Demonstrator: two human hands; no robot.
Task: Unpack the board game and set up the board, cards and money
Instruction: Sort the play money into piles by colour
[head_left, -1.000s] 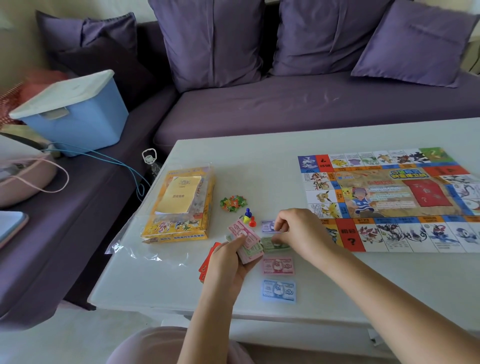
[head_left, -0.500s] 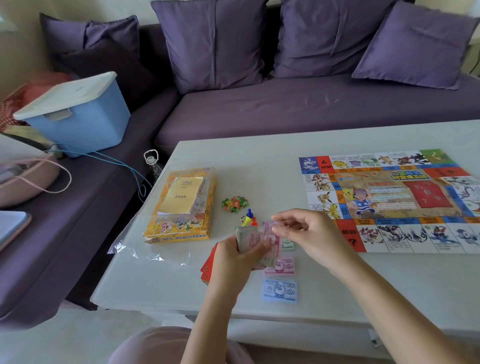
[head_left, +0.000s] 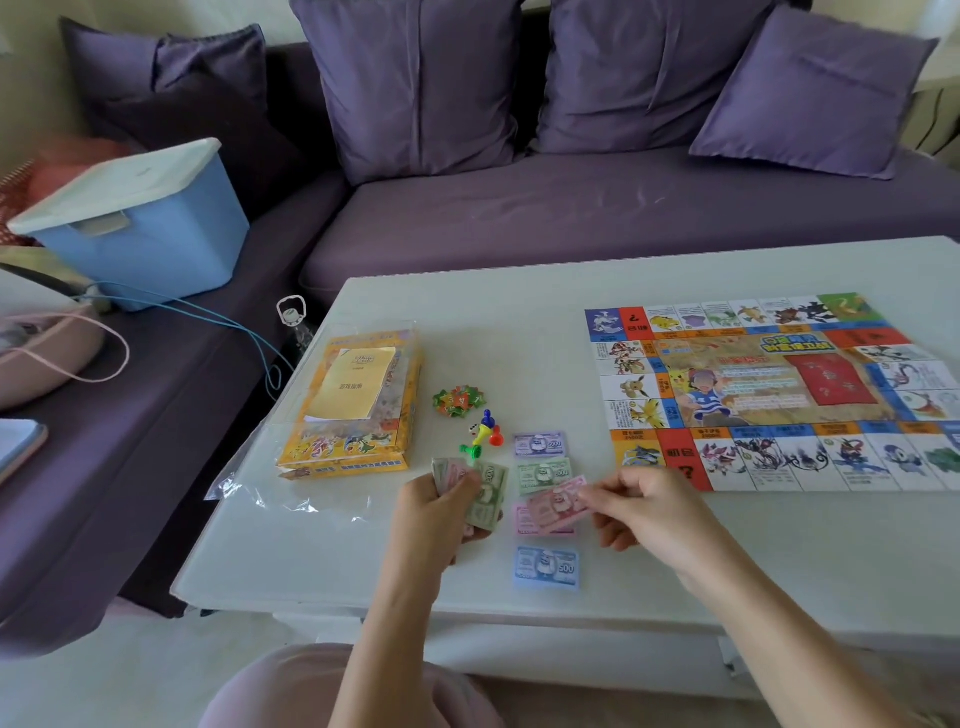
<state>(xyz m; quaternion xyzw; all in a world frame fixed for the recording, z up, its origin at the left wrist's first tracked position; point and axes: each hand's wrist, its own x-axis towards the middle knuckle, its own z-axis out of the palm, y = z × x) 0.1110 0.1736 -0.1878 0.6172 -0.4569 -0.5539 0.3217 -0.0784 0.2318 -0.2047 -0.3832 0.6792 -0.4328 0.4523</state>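
Note:
The game board (head_left: 779, 392) lies unfolded on the right of the white table (head_left: 519, 322). My left hand (head_left: 439, 512) grips a stack of play money (head_left: 485, 491) near the front edge. My right hand (head_left: 647, 512) pinches a pink note (head_left: 558, 504) just above the pink pile (head_left: 524, 527). A purple note (head_left: 539, 444), a green note (head_left: 544, 475) and a blue 500 note (head_left: 546, 567) lie in a column with it. The yellow game box (head_left: 350, 410) with a booklet on top sits to the left.
Coloured pawns and a die (head_left: 483, 434) and a small pile of green and red tokens (head_left: 458, 401) lie between box and money. Clear plastic wrap (head_left: 270, 491) spreads under the box. A purple sofa (head_left: 571, 208) carries a blue lidded bin (head_left: 140, 223) behind the table.
My right hand drew a pink note off the stack in my left hand and carried it right and down over the pink pile. The red cards under my left hand are now hidden.

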